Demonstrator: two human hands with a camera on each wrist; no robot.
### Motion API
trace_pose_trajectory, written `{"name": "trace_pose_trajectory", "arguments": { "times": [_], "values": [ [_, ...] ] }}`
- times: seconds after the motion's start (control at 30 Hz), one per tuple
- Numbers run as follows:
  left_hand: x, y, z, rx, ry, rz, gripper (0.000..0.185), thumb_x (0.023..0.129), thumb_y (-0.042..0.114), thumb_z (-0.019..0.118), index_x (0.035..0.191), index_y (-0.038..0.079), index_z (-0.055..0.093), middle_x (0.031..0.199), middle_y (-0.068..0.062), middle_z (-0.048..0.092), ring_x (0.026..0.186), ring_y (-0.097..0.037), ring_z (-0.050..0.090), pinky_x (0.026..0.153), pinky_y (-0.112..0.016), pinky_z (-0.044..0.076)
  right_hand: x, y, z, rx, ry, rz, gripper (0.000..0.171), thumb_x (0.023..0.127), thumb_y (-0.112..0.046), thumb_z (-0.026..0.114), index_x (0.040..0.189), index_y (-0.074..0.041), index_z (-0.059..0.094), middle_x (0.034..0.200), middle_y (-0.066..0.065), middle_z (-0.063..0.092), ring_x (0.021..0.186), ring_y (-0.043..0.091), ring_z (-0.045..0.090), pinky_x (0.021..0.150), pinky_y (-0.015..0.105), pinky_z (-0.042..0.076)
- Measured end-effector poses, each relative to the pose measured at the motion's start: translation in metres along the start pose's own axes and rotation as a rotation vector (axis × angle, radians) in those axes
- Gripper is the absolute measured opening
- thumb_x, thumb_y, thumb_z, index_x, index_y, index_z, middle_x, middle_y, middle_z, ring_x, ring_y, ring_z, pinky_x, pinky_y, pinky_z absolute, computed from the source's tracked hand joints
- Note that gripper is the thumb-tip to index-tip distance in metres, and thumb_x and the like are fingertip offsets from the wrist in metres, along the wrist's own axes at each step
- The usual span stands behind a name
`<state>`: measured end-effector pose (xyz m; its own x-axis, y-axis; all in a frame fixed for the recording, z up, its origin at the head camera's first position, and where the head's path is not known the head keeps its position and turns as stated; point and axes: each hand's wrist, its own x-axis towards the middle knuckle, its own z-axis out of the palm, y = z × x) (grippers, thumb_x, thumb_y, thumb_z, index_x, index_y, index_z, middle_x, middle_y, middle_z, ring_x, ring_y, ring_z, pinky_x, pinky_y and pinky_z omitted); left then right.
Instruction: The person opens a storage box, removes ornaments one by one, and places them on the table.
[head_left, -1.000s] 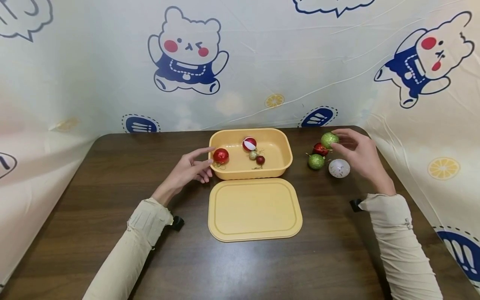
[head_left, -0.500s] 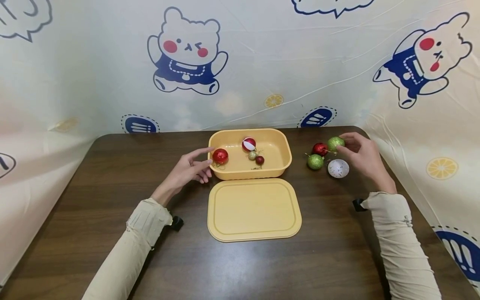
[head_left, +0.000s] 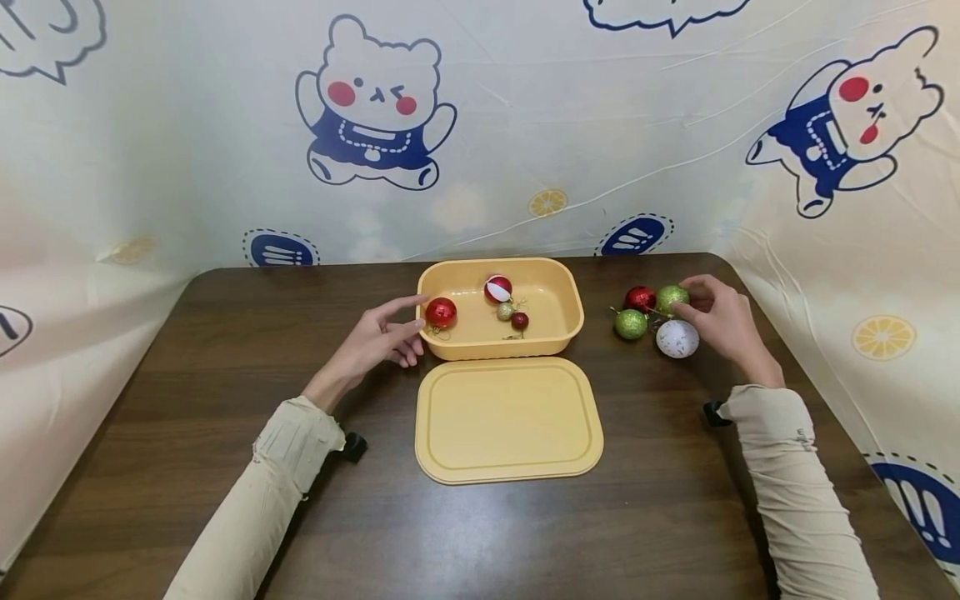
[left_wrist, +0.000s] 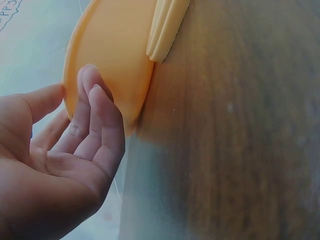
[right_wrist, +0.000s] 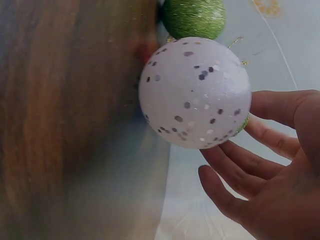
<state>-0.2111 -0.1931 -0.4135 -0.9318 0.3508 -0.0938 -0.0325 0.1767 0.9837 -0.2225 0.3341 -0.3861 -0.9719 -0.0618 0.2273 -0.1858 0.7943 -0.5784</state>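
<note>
A yellow tub (head_left: pixel 566 321) is seen at the centre of a dark wooden table (head_left: pixel 150 433), and a matching yellow lid (head_left: pixel 508 419) is laid flat just at its 6 o'clock side. Inside the tub, a shiny red bauble (head_left: pixel 441 312) is lodged against the 9 o'clock wall, a red-and-white bauble (head_left: pixel 498 288) is found toward 12 o'clock, and a small gold bauble (head_left: pixel 506 311) and a small dark red bauble (head_left: pixel 520 320) are set touching near the middle.

The left hand (head_left: pixel 375 339) is rested on the table at the tub's 9 o'clock corner. Its fingers (left_wrist: pixel 92 107) are kept relaxed and close together against the tub's outer wall, with the forefinger stretched along the rim; nothing is gripped.

At 3 o'clock of the tub, well apart from it, four baubles are clustered. A green glitter bauble (head_left: pixel 672 298) is pinched by the thumb and fingertips of the right hand (head_left: pixel 722 323) and is held low, at or just above the tabletop. A red bauble (head_left: pixel 641 298) is touched by it at its 9 o'clock side. A second green glitter bauble (head_left: pixel 631 324) is found at 7 o'clock of the held one, and a white speckled bauble (head_left: pixel 677 338) is set at its 6 o'clock, just beside the right hand's curled fingers (right_wrist: pixel 235 172).
</note>
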Motion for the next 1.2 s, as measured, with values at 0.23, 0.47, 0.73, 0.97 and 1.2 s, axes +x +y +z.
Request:
{"name": "trace_pose_trajectory", "arguments": {
  "times": [0.23, 0.47, 0.73, 0.97, 1.2],
  "values": [
    [0.0, 0.0, 0.001, -0.006, -0.001, -0.001, 0.053, 0.1, 0.028, 0.062, 0.15, 0.019, 0.044, 0.079, -0.018, 0.067, 0.063, -0.022, 0.064, 0.06, -0.037, 0.059, 0.0, 0.002, 0.008, -0.026, -0.003, 0.021, 0.039, 0.094, -0.024, 0.071, 0.121, 0.001, 0.061, 0.112, 0.028, 0.068, 0.1, 0.041, 0.069, 0.078, 0.039, 0.056],
    [-0.001, 0.0, 0.001, -0.002, -0.004, -0.011, 0.053, 0.101, 0.028, 0.061, 0.15, 0.021, 0.045, 0.079, -0.018, 0.067, 0.063, -0.022, 0.064, 0.061, -0.037, 0.059, -0.001, 0.0, 0.012, -0.03, -0.026, 0.035, 0.038, 0.095, -0.022, 0.069, 0.121, 0.004, 0.059, 0.114, 0.031, 0.066, 0.101, 0.044, 0.067, 0.084, 0.057, 0.053],
    [-0.001, -0.001, 0.0, -0.001, -0.007, -0.01, 0.053, 0.101, 0.029, 0.061, 0.15, 0.021, 0.044, 0.08, -0.019, 0.067, 0.063, -0.022, 0.064, 0.061, -0.037, 0.059, -0.001, -0.001, 0.013, -0.048, -0.029, 0.059, 0.035, 0.098, -0.025, 0.062, 0.119, 0.003, 0.059, 0.108, 0.031, 0.067, 0.099, 0.043, 0.066, 0.082, 0.056, 0.052],
    [0.0, 0.0, 0.0, 0.006, -0.009, -0.01, 0.054, 0.1, 0.031, 0.062, 0.15, 0.021, 0.044, 0.081, -0.019, 0.067, 0.064, -0.023, 0.064, 0.061, -0.037, 0.06, 0.0, -0.001, 0.011, -0.07, -0.022, 0.061, 0.032, 0.1, -0.027, 0.059, 0.113, 0.001, 0.063, 0.103, 0.028, 0.07, 0.095, 0.041, 0.066, 0.077, 0.05, 0.05],
    [-0.001, 0.001, 0.0, 0.006, -0.008, -0.01, 0.055, 0.1, 0.032, 0.062, 0.15, 0.02, 0.043, 0.081, -0.02, 0.067, 0.064, -0.023, 0.064, 0.061, -0.038, 0.06, 0.0, -0.004, 0.006, -0.066, -0.006, 0.046, 0.032, 0.1, -0.028, 0.059, 0.111, 0.001, 0.065, 0.104, 0.026, 0.069, 0.093, 0.037, 0.065, 0.075, 0.044, 0.047]
  ]
}}
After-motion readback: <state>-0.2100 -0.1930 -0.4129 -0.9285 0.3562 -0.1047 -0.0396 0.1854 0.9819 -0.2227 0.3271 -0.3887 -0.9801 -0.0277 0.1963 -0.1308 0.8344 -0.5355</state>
